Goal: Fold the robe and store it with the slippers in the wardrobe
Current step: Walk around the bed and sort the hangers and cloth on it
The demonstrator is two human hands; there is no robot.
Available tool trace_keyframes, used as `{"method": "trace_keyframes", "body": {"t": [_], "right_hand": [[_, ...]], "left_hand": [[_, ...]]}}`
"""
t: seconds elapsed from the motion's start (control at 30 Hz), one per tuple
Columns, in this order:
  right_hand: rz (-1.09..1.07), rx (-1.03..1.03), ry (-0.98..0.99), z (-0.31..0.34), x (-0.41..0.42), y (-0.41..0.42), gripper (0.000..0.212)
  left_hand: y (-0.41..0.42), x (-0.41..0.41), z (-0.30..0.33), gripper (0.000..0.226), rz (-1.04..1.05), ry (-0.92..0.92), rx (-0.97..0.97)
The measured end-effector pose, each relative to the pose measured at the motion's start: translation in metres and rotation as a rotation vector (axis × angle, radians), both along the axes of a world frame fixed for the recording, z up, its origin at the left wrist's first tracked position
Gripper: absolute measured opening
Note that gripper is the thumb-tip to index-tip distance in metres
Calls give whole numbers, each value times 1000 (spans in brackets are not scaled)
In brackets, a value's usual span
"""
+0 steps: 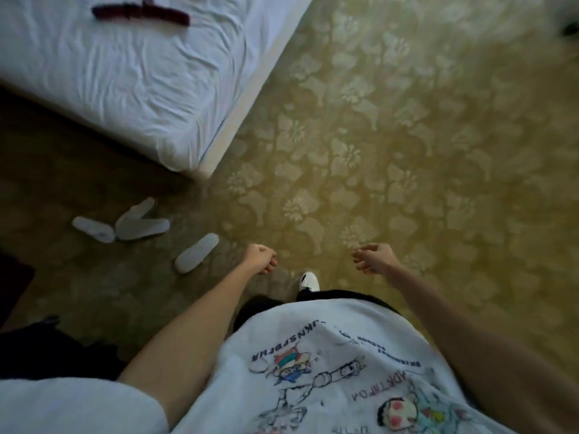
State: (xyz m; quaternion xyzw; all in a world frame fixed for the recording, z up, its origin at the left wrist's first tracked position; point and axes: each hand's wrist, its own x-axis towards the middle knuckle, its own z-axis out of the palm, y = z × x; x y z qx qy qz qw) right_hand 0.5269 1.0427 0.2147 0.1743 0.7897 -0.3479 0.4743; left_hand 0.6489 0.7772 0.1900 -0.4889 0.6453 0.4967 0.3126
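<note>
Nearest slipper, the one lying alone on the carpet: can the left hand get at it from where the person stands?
Probably yes. The nearest slipper lies alone on open carpet, just left of the left hand, with nothing between them. The hand holds nothing, fingers loosely curled, but the person would likely have to bend down.

White slippers (142, 225) scattered beside bed (131, 89)

Patterned carpet (407, 136) wide open ahead and to the right. Bed (131, 76) corner juts in upper left, blocks that side; dark hanger (141, 10) lies on its sheet. Four white slippers (138, 225) scattered on floor left of the hands, one (196, 252) just beside the left hand (260, 259). Dark thing at lower left edge, unclear.
</note>
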Motion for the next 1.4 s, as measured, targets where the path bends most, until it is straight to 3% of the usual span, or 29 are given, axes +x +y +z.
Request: {"method": "trace_keyframes", "body": {"t": [0.17, 0.4, 0.63, 1.1, 1.27, 1.4], "right_hand": [[75, -132, 56, 7, -105, -71, 20], [238, -228, 73, 3, -263, -186, 18], [432, -59, 81, -10, -459, -245, 19], [184, 78, 113, -6, -795, -223, 16], [197, 51, 113, -9, -916, -258, 16], [325, 13, 129, -5, -1009, -316, 15]], "left_hand": [[-40, -68, 5, 17, -5, -25, -105], [-105, -167, -25, 19, 102, -157, -43], [-182, -372, -32, 18, 159, -99, -29], [-243, -824, 18, 18, -96, 225, 63], [-269, -940, 12, 22, -75, 193, 40], [-303, -1003, 18, 20, -5, 144, -19]]}}
